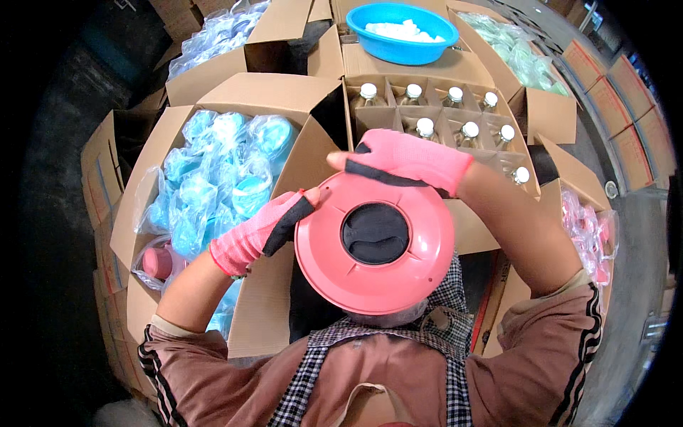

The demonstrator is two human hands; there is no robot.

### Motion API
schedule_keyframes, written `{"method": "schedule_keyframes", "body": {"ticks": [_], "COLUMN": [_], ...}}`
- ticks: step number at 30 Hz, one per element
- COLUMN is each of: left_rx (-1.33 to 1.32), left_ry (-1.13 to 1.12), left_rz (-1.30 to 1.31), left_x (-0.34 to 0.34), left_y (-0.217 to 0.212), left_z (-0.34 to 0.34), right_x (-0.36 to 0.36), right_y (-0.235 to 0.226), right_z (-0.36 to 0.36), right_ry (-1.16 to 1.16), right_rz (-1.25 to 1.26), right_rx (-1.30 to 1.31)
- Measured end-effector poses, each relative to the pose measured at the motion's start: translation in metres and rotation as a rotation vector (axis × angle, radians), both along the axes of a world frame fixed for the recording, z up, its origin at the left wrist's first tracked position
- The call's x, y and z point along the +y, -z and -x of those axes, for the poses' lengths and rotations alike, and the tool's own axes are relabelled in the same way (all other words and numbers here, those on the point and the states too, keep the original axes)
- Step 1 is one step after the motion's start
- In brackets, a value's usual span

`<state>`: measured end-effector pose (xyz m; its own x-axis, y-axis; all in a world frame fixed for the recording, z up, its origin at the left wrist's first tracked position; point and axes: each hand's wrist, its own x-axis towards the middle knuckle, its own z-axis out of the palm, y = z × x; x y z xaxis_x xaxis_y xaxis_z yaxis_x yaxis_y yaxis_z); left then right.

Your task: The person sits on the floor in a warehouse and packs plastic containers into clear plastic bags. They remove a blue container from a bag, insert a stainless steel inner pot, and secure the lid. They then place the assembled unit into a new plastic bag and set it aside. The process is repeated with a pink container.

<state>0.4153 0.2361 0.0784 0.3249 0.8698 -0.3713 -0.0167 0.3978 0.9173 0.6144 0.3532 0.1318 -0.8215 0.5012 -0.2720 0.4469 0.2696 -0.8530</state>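
Note:
I hold a round pink plastic lid [375, 245] with a dark round centre in front of my chest. My left hand [265, 229], in a pink fingerless glove with black trim, grips its left rim. My right hand [404, 160], gloved the same way, lies bent over the lid's top edge, fingers pointing left. Under the lid a clear plastic part shows at its lower rim.
An open cardboard box [142, 192] at left holds several blue lids in plastic bags and a pink one. Ahead, a divided carton [434, 117] holds white-capped bottles. Behind it sits a blue basin [402, 32]. A box of pink bagged parts [590, 231] stands at right.

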Motion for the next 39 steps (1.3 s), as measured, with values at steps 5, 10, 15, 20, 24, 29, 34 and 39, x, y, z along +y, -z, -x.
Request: {"method": "schedule_keyframes", "body": {"ticks": [5, 10, 15, 20, 24, 29, 34, 39], "left_rx": [-0.284, -0.909, -0.475, 0.277, 0.514, 0.513, 0.673, 0.706], "left_ry": [-0.053, -0.262, -0.705, -0.566, -0.543, -0.395, -0.214, -0.277], "left_rz": [-0.268, -0.168, -0.249, -0.577, -0.542, -0.623, -0.783, -1.126], "left_x": [-0.003, -0.009, -0.02, -0.061, -0.058, -0.049, -0.022, 0.002], "left_y": [0.064, 0.116, 0.062, 0.054, 0.061, 0.068, 0.064, 0.031], "left_z": [0.015, -0.047, -0.102, -0.122, -0.127, -0.11, -0.07, -0.059], "right_x": [-0.022, -0.099, -0.012, 0.004, -0.033, -0.043, -0.035, -0.032], "right_y": [0.034, 0.134, 0.135, 0.174, 0.134, 0.119, 0.113, 0.103], "right_z": [-0.057, -0.096, -0.091, -0.088, -0.054, -0.04, -0.033, -0.043], "right_ry": [0.492, 0.76, 0.19, 0.277, 0.653, 0.841, 0.911, 0.993], "right_rz": [0.505, 0.382, 1.093, 1.405, 1.237, 1.228, 1.246, 1.21], "right_rx": [0.776, 0.986, 1.222, 1.132, 1.064, 1.018, 1.023, 1.061]}}
